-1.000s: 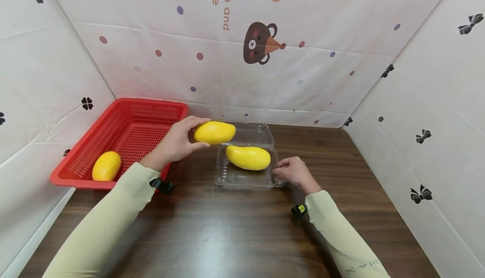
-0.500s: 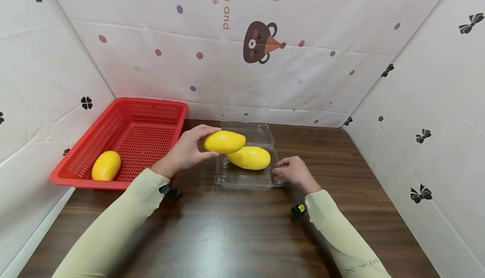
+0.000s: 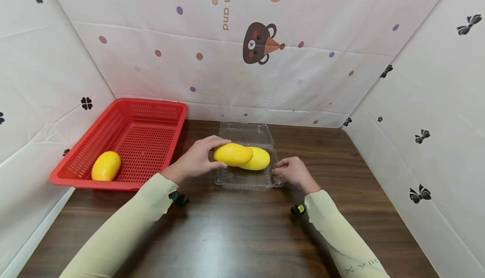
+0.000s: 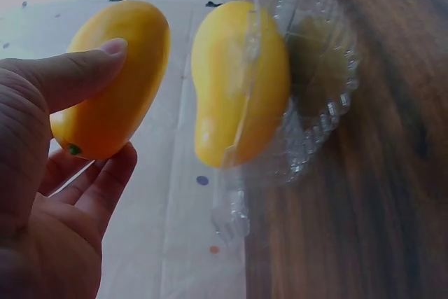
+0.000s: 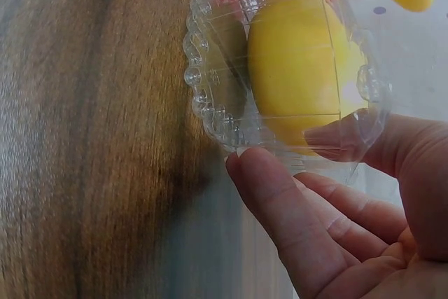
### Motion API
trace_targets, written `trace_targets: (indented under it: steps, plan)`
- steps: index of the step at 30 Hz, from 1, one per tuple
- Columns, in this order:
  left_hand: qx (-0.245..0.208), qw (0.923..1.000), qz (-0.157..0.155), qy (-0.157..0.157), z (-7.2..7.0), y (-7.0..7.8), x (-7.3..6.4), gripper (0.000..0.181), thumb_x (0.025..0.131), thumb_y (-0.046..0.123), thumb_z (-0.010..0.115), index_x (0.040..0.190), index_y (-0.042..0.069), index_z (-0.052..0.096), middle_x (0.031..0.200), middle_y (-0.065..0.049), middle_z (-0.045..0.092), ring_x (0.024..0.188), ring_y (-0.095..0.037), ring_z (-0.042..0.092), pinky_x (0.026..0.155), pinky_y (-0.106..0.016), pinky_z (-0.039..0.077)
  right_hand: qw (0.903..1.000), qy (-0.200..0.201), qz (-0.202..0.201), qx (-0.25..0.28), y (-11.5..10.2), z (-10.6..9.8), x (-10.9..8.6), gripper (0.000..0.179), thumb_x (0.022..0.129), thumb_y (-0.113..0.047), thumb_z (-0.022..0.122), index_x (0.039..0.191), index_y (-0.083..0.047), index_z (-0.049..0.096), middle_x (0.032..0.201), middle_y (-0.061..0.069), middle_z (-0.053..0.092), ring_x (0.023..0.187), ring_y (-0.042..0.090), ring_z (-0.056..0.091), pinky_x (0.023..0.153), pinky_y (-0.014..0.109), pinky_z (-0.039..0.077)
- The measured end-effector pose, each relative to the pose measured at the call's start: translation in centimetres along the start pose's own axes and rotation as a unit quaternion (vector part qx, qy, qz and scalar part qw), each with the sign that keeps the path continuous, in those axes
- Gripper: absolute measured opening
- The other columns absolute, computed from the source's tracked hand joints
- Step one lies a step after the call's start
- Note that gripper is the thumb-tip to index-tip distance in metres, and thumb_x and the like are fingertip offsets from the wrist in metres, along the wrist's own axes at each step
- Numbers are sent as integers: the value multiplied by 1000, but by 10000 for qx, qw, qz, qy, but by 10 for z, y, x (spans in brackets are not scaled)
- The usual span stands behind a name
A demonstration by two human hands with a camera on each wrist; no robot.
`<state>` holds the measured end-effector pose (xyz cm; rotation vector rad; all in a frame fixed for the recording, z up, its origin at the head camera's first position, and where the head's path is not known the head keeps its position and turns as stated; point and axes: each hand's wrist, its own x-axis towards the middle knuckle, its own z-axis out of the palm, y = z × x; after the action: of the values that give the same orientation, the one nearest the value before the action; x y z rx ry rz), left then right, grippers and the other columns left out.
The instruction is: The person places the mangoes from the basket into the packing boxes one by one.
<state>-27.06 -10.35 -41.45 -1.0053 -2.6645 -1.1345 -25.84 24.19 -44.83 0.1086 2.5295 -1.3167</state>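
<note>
A yellow mango (image 4: 136,82) is in my left hand (image 3: 197,159), the thumb on one side and the fingers on the other. In the head view it overlaps a second mango (image 3: 259,159), which lies in a clear plastic clamshell container (image 3: 242,181). The left wrist view shows a gap between the two mangoes. My right hand (image 3: 293,173) pinches the container's right edge, thumb and fingers on either side of the thin wall in the right wrist view. The container's lid (image 3: 250,133) is folded back toward the rear wall.
A red plastic basket (image 3: 66,182) stands at the left against the patterned walls, with another mango (image 3: 106,166) in its front left corner. The brown wooden table (image 3: 212,231) reaches back to a printed rear sheet (image 3: 151,76). A sheet also covers the right side (image 3: 417,101).
My left hand has carried its mango right and down, from beside the container to over its base, now covering part of the second mango. The right hand has stayed at the container's edge.
</note>
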Motion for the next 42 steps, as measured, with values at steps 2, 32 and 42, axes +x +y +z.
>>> trace_targets:
  steps: [2,32,42]
  plan:
    - [40,10000,17,-84,4,-1,0,70,79,21,90,142,13,60,134,-2,64,118,-21,62,105,-43,53,10000,4,1,1,-1,0,0,29,94,-12,73,119,3,70,107,18,75,86,22,76,83,40,63]
    - [1225,9861,-262,-1088,38,5,0,65,84,33,86,139,8,62,136,-9,66,112,-24,54,98,-40,49,10000,-49,11,-44,1,0,0,31,93,-14,75,119,3,70,107,17,76,87,22,77,82,39,63]
    - [1511,9768,-299,-1490,36,6,8,62,84,36,85,135,8,65,129,-6,70,112,-25,52,99,-44,43,9999,-79,-30,-150,0,-1,1,31,94,-15,73,120,2,70,109,18,74,87,22,77,84,40,63]
